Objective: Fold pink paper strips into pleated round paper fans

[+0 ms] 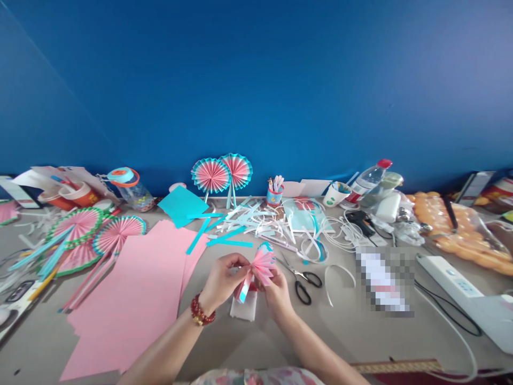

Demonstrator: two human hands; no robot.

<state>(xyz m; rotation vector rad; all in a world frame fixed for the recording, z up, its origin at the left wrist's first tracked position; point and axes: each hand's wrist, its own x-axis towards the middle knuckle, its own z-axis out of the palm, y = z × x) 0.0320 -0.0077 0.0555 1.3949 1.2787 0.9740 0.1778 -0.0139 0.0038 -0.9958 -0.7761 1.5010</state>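
Between my two hands is a pleated paper fan [263, 266], pink with a blue-and-white edge, partly spread. My left hand [227, 275], with a red bead bracelet at the wrist, pinches its left side near the gathered middle. My right hand [276, 291] grips the fan from the right and below, its fingers partly hidden behind the folds. Under the hands, a small white pad [242, 309] with something red at its top lies on the table. Black-handled scissors [303, 279] rest just right of my right hand, blades pointing away.
Pink paper sheets [132, 289] cover the left. Finished round fans [211, 175] lean against the blue wall; others [76, 227] lie at far left. Paper scraps [248, 216] and a blue sheet [182, 206] are behind. A bottle [364, 184], cables and a power strip [449, 275] occupy the right.
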